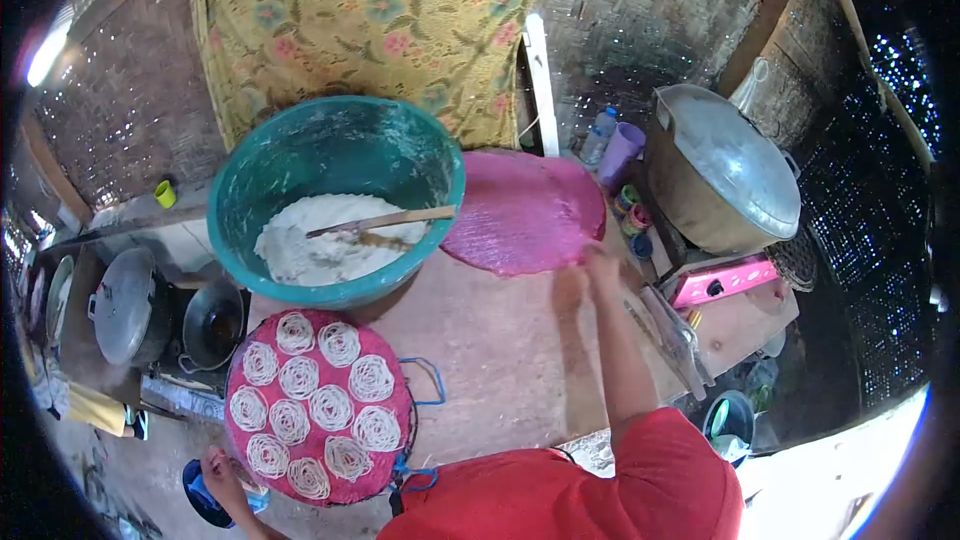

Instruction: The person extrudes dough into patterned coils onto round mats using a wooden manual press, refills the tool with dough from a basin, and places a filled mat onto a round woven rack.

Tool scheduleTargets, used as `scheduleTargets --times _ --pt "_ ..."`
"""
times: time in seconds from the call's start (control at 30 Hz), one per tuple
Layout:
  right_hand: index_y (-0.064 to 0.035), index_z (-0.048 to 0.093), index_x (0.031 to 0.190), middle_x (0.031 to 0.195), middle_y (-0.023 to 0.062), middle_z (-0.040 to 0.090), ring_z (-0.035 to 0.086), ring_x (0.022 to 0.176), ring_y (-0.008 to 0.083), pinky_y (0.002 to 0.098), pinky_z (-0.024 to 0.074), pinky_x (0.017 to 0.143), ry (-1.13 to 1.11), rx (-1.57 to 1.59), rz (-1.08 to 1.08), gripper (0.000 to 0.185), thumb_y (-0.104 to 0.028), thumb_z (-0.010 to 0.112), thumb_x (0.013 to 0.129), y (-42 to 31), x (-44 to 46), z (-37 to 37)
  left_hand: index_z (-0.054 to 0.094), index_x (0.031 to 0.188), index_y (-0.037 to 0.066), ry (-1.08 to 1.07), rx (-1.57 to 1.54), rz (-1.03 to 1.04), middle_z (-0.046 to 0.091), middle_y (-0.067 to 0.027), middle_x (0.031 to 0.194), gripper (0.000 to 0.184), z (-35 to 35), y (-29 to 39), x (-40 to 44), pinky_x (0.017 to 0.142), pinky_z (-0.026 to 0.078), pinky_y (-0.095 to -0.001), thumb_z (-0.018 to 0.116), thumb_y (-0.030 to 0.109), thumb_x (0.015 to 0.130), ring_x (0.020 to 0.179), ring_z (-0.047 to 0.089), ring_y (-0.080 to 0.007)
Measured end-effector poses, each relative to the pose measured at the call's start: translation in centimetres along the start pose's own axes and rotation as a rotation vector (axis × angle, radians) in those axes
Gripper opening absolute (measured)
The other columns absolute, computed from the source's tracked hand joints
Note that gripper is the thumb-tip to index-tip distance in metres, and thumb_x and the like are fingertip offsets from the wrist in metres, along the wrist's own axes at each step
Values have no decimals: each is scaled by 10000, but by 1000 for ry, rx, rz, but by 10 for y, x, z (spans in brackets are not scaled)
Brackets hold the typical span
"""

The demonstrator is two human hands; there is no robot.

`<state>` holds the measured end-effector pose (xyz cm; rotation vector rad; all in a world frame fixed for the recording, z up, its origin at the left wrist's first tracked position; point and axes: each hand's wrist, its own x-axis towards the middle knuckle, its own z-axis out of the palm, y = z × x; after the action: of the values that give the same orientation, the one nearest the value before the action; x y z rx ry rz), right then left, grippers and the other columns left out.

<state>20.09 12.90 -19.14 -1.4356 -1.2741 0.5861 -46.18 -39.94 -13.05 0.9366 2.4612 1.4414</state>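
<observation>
My right hand (598,266), blurred, is at the near right edge of a round, glossy pink tray (520,210); its grip is unclear. My left hand (220,472) is low on the left, just off the rim of a second round pink tray (318,340). Its fingers look bent, but whether they hold anything is hard to make out. Several white noodle-like coils (330,408) lie spread over this near tray, which has blue cord loops (428,382) at its side. Behind it stands a large green basin (340,290) of white flour-like material, with a wooden stick (385,220) lying across it.
At the right, a big lidded metal pot (715,170) stands by a pink stove panel (722,282), with a purple cup (622,152) and water bottle (598,136) nearby. Another lidded pot (125,308) and a dark wok (213,325) are at the left. A bucket (728,420) stands lower right.
</observation>
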Motion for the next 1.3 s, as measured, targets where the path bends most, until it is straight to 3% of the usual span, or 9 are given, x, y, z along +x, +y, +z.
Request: scheduleTargets --times 0.1,0.17,0.4,0.83,0.97,1.07,1.17,1.23,1.3 --pt "20 660 883 753 150 673 651 688 255 349 493 630 343 -105 234 312 -277 605 806 -6 35 -46 553 1030 -23 36 -39 -28 575 -31 865 248 14 20 -5 699 420 -209 610 171 889 775 522 -94" --pt "1 666 892 810 169 682 673 717 299 371 516 630 847 -266 -51 319 -300 606 805 21 66 -51 552 1044 -24 40 -9 -28 580 -33 873 245 23 31 -12 712 424 -216 604 156 887 787 528 -97" --pt "-3 632 955 869 150 666 665 753 292 367 530 619 763 300 502 332 -305 618 818 19 113 -51 571 1005 -30 103 205 -42 606 -59 889 203 19 63 -41 689 443 -245 568 129 878 780 549 -117" --pt "-10 569 1073 978 116 637 650 820 280 361 555 599 759 844 705 389 -315 642 843 19 84 -53 596 984 -16 151 106 -86 628 -59 885 174 19 84 -75 665 456 -236 555 103 864 781 573 -116" --pt "-45 550 1086 1010 66 596 629 778 234 306 552 597 570 843 608 270 -235 574 896 -17 54 -50 595 968 -14 132 49 4 628 -60 881 148 15 60 -63 649 447 -232 546 93 877 773 570 -110" --pt "-50 535 1120 987 52 596 610 790 191 294 544 621 221 875 628 269 -226 543 916 -71 6 -50 594 966 -17 116 39 -36 616 -58 887 141 19 75 -58 665 444 -230 547 86 882 788 570 -114" --pt "-15 566 1034 844 72 591 600 690 164 268 477 532 42 957 556 249 -203 431 946 -129 -49 -20 579 979 2 116 128 63 590 -45 809 140 39 96 -50 670 438 -260 559 93 875 756 530 -123" --pt "-22 576 1041 796 60 596 586 661 153 261 474 549 -418 774 495 221 -161 446 930 -153 -96 -13 593 1051 23 37 -55 -15 625 -65 943 188 66 114 -56 810 455 -287 572 101 881 875 579 -169" --pt "-17 594 1036 828 56 616 592 699 141 256 491 593 -738 577 512 192 -104 482 907 -156 -145 8 538 1162 55 -184 -186 188 582 -94 1068 335 104 130 -80 806 458 -334 594 84 833 937 571 -198"
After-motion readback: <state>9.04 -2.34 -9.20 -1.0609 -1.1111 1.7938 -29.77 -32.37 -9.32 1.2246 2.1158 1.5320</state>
